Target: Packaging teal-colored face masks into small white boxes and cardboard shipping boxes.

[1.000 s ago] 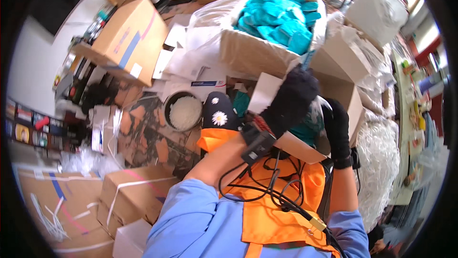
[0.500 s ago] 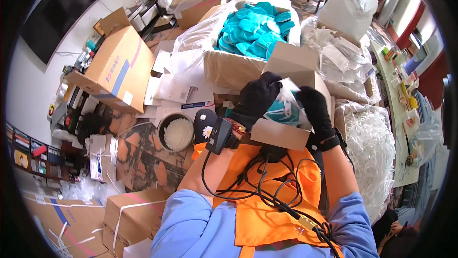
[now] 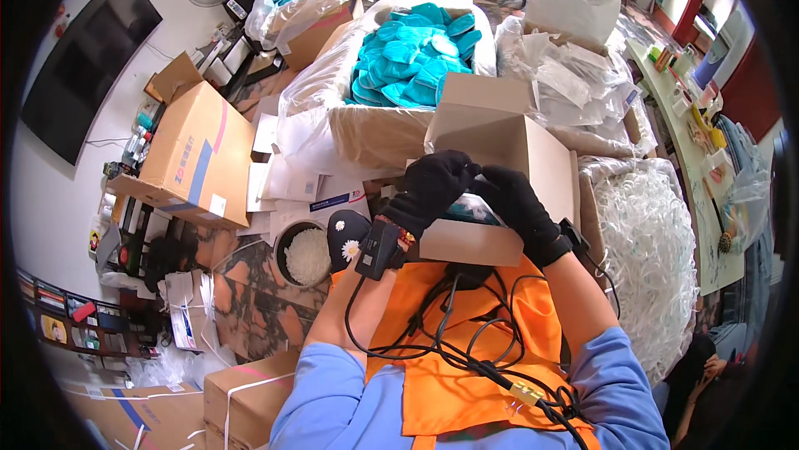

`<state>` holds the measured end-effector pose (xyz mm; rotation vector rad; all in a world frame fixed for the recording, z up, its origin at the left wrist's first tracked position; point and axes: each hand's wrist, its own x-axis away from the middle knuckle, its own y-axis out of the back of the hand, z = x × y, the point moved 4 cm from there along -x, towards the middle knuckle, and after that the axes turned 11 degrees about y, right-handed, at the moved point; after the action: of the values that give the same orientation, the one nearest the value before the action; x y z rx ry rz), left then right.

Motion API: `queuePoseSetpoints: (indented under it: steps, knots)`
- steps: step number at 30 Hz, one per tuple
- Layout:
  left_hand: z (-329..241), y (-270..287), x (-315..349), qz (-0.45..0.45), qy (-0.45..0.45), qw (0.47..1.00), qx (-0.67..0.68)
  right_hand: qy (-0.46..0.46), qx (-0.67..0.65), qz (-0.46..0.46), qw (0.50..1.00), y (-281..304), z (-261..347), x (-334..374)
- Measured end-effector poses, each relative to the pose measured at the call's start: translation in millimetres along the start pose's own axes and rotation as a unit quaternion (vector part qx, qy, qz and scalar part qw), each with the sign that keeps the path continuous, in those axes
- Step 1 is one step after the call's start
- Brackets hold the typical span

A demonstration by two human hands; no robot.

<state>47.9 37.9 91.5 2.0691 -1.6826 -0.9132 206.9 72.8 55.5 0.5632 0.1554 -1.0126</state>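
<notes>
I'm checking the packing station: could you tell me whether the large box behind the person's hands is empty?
No, the large box is piled with teal items inside a clear plastic liner.

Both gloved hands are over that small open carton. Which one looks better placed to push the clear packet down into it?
Probably the left hand: it sits on top of the clear packet above the open carton, fingers curled over it. The right hand grips from the side, nearer the carton's wall, so it seems better suited to steadying.

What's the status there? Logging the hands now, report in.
Left hand and right hand, both black-gloved, together over the small open carton. Fingers pinch a clear bag with teal inside. Nothing between hands and carton; cables hang below.
</notes>
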Motion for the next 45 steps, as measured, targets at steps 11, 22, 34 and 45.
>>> queuePoseSetpoints:
  steps: [11, 22, 34, 45]
  knots:
    - [55, -34, -16, -0.158, -0.087, 0.956, -0.23, 0.286, 0.35, 0.043, 0.891, -16, 78, 3]
    - [77, -12, -52, -0.194, 0.036, 0.953, -0.231, 0.047, 0.119, -0.166, 0.978, 36, 46, 36]
    - [-2, 19, 24, 0.187, -0.075, 0.979, -0.043, 0.153, 0.053, -0.122, 0.979, 33, 27, 12]
    - [-5, -2, 15, 0.119, -0.024, 0.992, 0.044, 0.017, 0.119, 0.076, 0.99, 14, 26, 4]
